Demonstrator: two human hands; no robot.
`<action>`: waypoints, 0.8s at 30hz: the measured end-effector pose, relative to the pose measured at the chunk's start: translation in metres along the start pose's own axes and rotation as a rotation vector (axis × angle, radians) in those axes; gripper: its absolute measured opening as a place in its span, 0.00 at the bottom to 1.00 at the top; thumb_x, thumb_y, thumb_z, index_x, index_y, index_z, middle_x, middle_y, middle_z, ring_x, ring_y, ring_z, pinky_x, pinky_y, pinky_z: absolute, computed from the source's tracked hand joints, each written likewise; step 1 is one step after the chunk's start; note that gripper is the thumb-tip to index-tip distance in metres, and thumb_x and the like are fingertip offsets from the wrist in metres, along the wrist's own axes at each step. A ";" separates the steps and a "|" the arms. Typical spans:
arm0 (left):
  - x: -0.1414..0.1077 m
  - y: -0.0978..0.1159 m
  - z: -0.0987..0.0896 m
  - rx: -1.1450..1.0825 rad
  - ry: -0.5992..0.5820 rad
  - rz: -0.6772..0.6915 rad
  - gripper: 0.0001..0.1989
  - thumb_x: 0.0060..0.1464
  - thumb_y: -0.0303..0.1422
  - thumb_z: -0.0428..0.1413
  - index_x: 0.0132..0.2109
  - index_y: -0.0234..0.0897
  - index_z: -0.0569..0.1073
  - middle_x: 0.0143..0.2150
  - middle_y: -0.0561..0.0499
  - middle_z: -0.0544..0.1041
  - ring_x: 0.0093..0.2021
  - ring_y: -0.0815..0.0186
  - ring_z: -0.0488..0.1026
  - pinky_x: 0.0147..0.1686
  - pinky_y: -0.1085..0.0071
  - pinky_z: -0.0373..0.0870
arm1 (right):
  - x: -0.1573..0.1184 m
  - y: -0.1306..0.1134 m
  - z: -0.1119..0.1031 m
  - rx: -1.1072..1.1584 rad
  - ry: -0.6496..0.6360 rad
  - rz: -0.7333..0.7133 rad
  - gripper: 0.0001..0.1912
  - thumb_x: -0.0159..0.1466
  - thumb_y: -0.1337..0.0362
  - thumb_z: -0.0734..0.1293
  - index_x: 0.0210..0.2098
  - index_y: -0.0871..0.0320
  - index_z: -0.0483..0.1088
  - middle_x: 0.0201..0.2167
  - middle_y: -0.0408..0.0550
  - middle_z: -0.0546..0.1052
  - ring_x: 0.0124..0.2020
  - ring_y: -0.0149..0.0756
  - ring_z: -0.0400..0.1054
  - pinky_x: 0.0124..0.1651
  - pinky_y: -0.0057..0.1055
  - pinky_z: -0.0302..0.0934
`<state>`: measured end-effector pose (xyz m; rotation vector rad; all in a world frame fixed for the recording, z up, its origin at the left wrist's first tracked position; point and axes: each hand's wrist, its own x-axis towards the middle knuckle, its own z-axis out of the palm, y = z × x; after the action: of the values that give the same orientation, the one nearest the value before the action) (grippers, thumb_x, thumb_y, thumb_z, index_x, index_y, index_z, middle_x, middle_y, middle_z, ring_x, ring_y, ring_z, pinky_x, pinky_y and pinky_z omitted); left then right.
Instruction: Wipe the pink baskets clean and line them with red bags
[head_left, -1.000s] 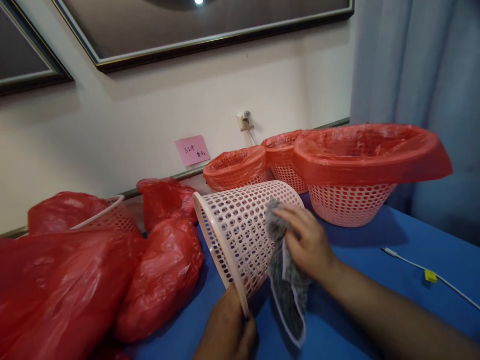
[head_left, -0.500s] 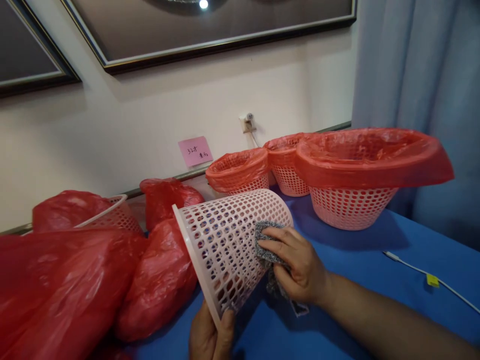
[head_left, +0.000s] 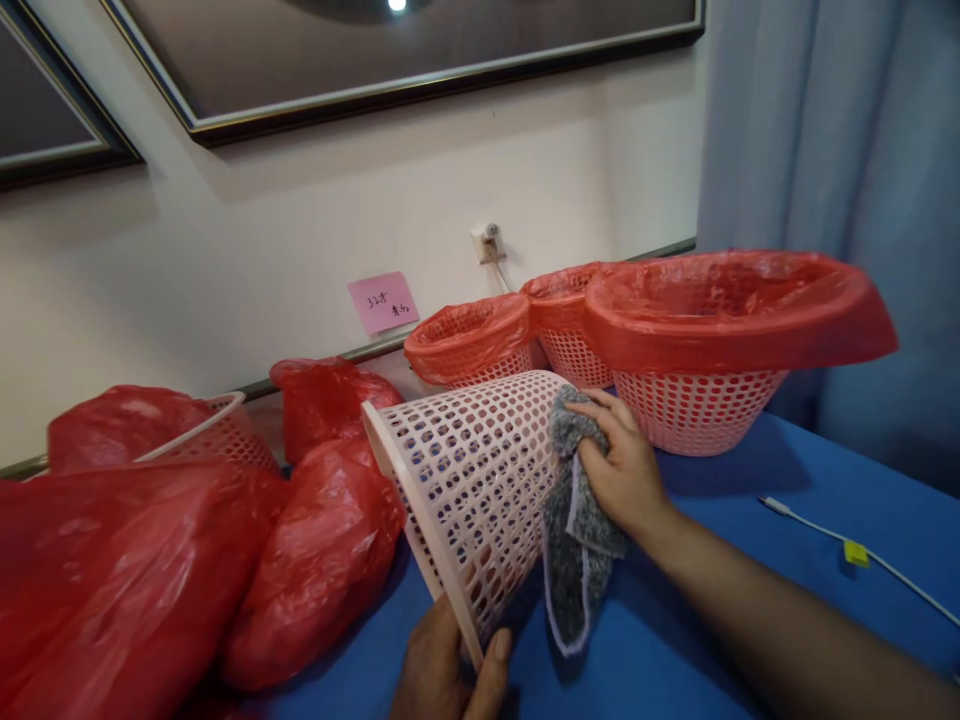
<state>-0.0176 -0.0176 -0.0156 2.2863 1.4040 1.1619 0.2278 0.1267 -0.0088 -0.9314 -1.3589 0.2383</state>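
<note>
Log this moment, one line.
left hand: gripping pink perforated basket by rim | right hand: holding gray cloth against its side | behind: bag-lined baskets

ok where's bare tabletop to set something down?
Blue tabletop right of the cloth, bordered by the big lined basket, right forearm and white cable. Another patch: past the cable, toward the curtain. Crowded: the left, under red bags, and the back, where smaller lined baskets stand.

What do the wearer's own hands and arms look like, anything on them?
Both hands are bare: left, right. No gloves, rings or markings visible. Right forearm: no sleeve, watch or band in view. Left forearm is out of frame.
</note>
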 end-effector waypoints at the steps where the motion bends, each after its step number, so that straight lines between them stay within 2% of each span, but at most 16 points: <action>1: -0.001 0.000 0.001 -0.007 0.009 0.004 0.25 0.68 0.40 0.58 0.69 0.40 0.72 0.62 0.40 0.82 0.62 0.49 0.79 0.63 0.56 0.77 | 0.005 0.007 0.000 0.004 0.024 0.074 0.19 0.64 0.69 0.63 0.52 0.53 0.77 0.59 0.55 0.75 0.64 0.49 0.70 0.71 0.56 0.63; 2: -0.001 0.001 0.003 -0.017 0.020 0.005 0.27 0.69 0.42 0.56 0.71 0.40 0.69 0.63 0.40 0.81 0.62 0.50 0.79 0.63 0.55 0.77 | 0.006 0.010 0.000 0.013 0.028 0.116 0.18 0.65 0.66 0.63 0.53 0.54 0.77 0.59 0.56 0.74 0.64 0.50 0.70 0.72 0.57 0.61; 4: -0.002 0.003 0.008 -0.055 0.074 -0.015 0.28 0.72 0.45 0.52 0.73 0.41 0.66 0.65 0.40 0.80 0.62 0.50 0.79 0.63 0.54 0.76 | 0.001 0.007 0.001 0.046 -0.028 0.103 0.21 0.68 0.63 0.63 0.60 0.55 0.72 0.64 0.58 0.70 0.69 0.51 0.65 0.75 0.58 0.57; 7: -0.001 0.007 0.011 -0.058 0.125 -0.043 0.26 0.73 0.46 0.49 0.71 0.43 0.68 0.64 0.42 0.81 0.64 0.51 0.78 0.64 0.54 0.74 | -0.021 -0.008 0.005 0.086 -0.227 -0.059 0.35 0.68 0.65 0.62 0.74 0.54 0.55 0.75 0.60 0.56 0.78 0.52 0.51 0.77 0.59 0.52; 9: 0.001 0.008 0.010 -0.016 0.122 -0.042 0.25 0.73 0.47 0.49 0.69 0.44 0.71 0.62 0.43 0.82 0.62 0.52 0.79 0.62 0.57 0.76 | -0.033 -0.013 0.010 0.080 -0.310 -0.150 0.43 0.65 0.70 0.61 0.77 0.54 0.43 0.78 0.60 0.48 0.80 0.52 0.43 0.78 0.62 0.49; 10: 0.001 0.008 0.008 0.004 0.113 -0.039 0.24 0.73 0.47 0.49 0.68 0.44 0.72 0.60 0.44 0.83 0.59 0.53 0.81 0.59 0.58 0.78 | -0.037 -0.013 0.013 0.067 -0.318 -0.171 0.45 0.64 0.73 0.61 0.77 0.54 0.40 0.78 0.61 0.47 0.81 0.52 0.42 0.78 0.63 0.49; 12: 0.002 0.006 0.005 0.031 0.090 -0.032 0.23 0.72 0.47 0.50 0.66 0.44 0.75 0.54 0.44 0.85 0.50 0.55 0.83 0.51 0.62 0.81 | -0.039 -0.009 0.018 0.028 -0.295 -0.164 0.44 0.63 0.75 0.60 0.75 0.54 0.42 0.77 0.63 0.48 0.80 0.51 0.43 0.77 0.64 0.49; 14: 0.002 0.004 0.004 0.052 0.080 -0.026 0.20 0.71 0.45 0.52 0.62 0.45 0.77 0.49 0.45 0.85 0.44 0.58 0.83 0.46 0.64 0.81 | -0.036 -0.003 0.023 -0.028 -0.275 -0.099 0.38 0.65 0.76 0.60 0.72 0.54 0.48 0.77 0.63 0.49 0.80 0.52 0.44 0.76 0.65 0.51; 16: 0.003 0.001 0.004 0.066 0.081 -0.010 0.18 0.71 0.44 0.53 0.61 0.46 0.77 0.48 0.46 0.85 0.45 0.58 0.83 0.48 0.64 0.81 | -0.033 0.000 0.025 -0.081 -0.288 -0.008 0.32 0.68 0.74 0.59 0.70 0.55 0.53 0.76 0.64 0.47 0.80 0.54 0.45 0.76 0.65 0.51; 18: 0.003 -0.002 0.005 0.073 0.080 0.009 0.18 0.72 0.42 0.52 0.63 0.47 0.76 0.52 0.46 0.85 0.50 0.57 0.83 0.53 0.62 0.80 | -0.034 -0.003 0.024 -0.113 -0.327 0.073 0.31 0.70 0.70 0.60 0.71 0.55 0.53 0.77 0.65 0.43 0.80 0.57 0.43 0.76 0.65 0.51; 20: 0.004 -0.006 0.005 0.088 0.063 0.023 0.19 0.72 0.41 0.50 0.64 0.46 0.76 0.55 0.44 0.84 0.54 0.55 0.82 0.55 0.60 0.80 | -0.037 -0.008 0.022 -0.118 -0.387 0.132 0.35 0.72 0.64 0.63 0.75 0.54 0.49 0.78 0.65 0.39 0.80 0.60 0.42 0.77 0.64 0.51; 22: 0.005 -0.011 0.003 0.110 0.032 0.055 0.20 0.72 0.40 0.51 0.64 0.44 0.76 0.56 0.42 0.84 0.53 0.55 0.83 0.53 0.61 0.81 | -0.042 -0.011 0.019 -0.106 -0.466 0.180 0.44 0.71 0.58 0.67 0.79 0.50 0.42 0.79 0.65 0.36 0.80 0.63 0.44 0.76 0.64 0.52; 24: 0.006 -0.014 0.000 0.132 0.020 0.098 0.20 0.71 0.39 0.52 0.65 0.43 0.75 0.56 0.42 0.85 0.51 0.55 0.84 0.51 0.62 0.83 | -0.045 -0.009 0.018 -0.085 -0.518 0.216 0.50 0.69 0.59 0.70 0.80 0.46 0.38 0.80 0.64 0.35 0.79 0.63 0.48 0.75 0.64 0.55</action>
<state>-0.0255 -0.0054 -0.0198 2.4656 1.4297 1.1552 0.1971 0.1002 -0.0364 -1.1371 -1.7496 0.6237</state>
